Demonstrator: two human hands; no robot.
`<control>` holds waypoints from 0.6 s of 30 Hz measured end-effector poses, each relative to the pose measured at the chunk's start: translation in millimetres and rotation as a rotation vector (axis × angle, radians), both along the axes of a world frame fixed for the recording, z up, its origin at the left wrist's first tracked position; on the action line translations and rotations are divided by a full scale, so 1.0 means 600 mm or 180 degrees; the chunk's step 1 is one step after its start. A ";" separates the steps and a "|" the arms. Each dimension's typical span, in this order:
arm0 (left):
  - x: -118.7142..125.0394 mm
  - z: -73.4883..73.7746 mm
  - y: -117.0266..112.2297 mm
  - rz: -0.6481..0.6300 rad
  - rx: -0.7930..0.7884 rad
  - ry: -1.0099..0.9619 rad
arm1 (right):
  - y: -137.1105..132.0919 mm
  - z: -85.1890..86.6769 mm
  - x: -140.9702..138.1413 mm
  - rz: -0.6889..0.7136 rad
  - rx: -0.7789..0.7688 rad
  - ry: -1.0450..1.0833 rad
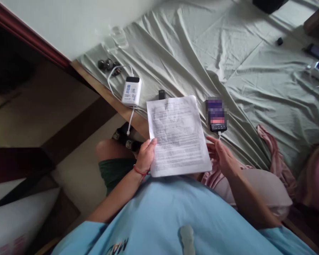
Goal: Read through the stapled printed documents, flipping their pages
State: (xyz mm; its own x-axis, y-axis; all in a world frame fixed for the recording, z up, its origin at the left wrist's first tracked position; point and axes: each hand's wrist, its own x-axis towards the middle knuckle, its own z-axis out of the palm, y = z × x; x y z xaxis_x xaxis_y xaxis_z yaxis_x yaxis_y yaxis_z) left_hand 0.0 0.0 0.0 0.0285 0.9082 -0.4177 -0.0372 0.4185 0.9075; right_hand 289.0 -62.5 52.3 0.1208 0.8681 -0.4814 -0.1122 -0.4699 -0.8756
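Soft, diffuse light of middling brightness covers the scene, its source out of view. The smooth white wall [69, 24] and the creased pale green cloth sheet [236, 85] look lightest, with gentle grey shading along the folds. The left side sinks into deep shadow, hiding detail below the dark red fabric strip [26, 32]. Fine print on the white rectangular paper [178, 138] is too soft to read. Coarse pixel blocks cover most of the black phone [218, 126]. Wide-angle distortion stretches the light blue cloth shirt [149, 219] toward the bottom corners; the right edge looks smeared.
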 end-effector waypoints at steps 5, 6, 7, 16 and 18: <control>-0.005 -0.020 -0.005 -0.0157 0.0349 0.0626 | 0.028 -0.034 -0.034 -0.0200 0.0230 0.0006; -0.005 -0.023 -0.007 -0.0191 0.0398 0.0730 | 0.034 -0.039 -0.038 -0.0171 0.0315 -0.0116; -0.005 -0.025 -0.008 -0.0201 0.0440 0.0834 | 0.039 -0.045 -0.042 -0.0143 0.0415 -0.0261; -0.008 -0.001 0.004 0.0003 0.1184 0.1654 | 0.049 -0.084 -0.051 -0.0422 0.0904 -0.1093; -0.009 0.002 0.014 -0.0060 0.1244 0.1839 | 0.048 -0.086 -0.049 -0.0435 0.0940 -0.1063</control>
State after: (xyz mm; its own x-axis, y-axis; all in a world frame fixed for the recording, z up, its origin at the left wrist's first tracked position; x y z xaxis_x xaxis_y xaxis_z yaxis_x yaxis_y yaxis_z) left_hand -5.3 8.4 1.5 -0.0826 0.9965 -0.0133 0.5009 0.0530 0.8639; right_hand 259.4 -33.9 0.5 0.3498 0.9276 -0.1314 0.1551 -0.1956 -0.9683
